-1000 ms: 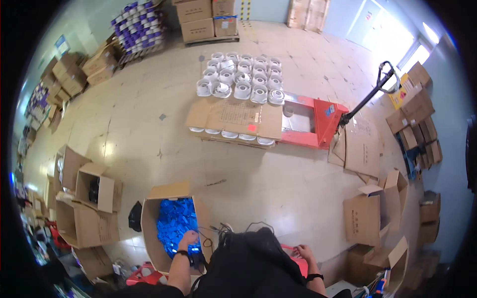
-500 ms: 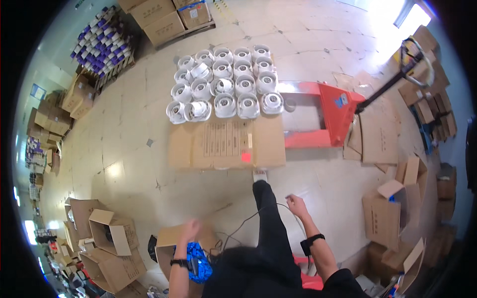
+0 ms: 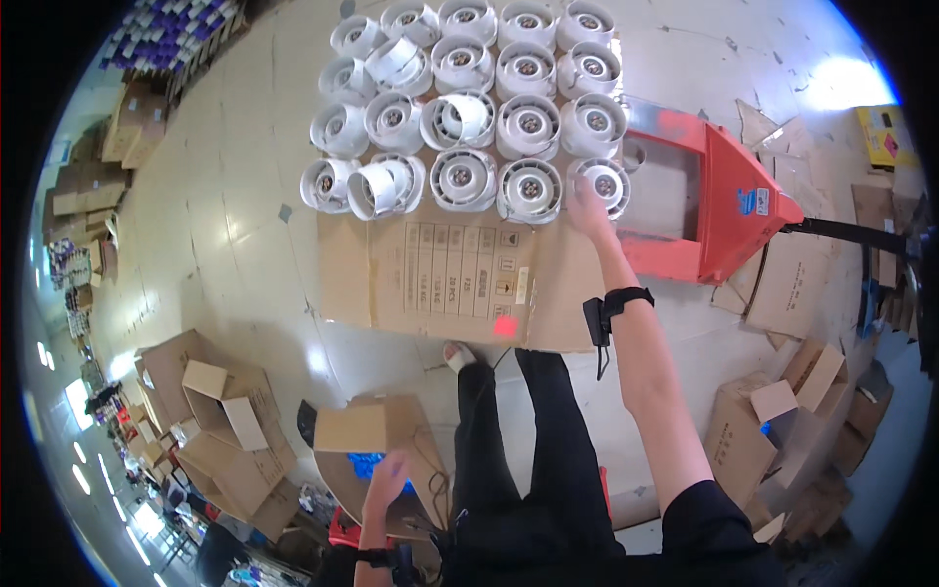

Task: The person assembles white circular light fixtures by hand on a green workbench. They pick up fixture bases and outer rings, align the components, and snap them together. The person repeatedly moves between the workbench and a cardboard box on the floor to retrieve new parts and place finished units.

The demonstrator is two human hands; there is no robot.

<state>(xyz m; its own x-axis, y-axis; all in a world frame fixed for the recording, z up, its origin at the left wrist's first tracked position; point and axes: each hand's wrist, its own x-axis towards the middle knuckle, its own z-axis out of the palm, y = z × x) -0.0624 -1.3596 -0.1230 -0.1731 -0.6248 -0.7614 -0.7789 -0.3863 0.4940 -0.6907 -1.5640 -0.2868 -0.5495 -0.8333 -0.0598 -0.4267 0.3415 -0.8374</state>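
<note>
We see white round fan units (image 3: 462, 179) on brown flattened cardboard (image 3: 440, 284), a red-orange pallet jack (image 3: 729, 201), black trousers (image 3: 533, 460), and blue contents (image 3: 367, 465) in a brown box (image 3: 367, 428).

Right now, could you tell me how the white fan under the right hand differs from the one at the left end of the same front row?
The fan under the right hand, the right-end fan, sits flat with its round face up; the left-end fan does too, but nothing touches it. The right-end fan lies beside the red pallet truck; the left-end fan borders bare floor. Both are white, round, and rest on the flattened cardboard.
</note>
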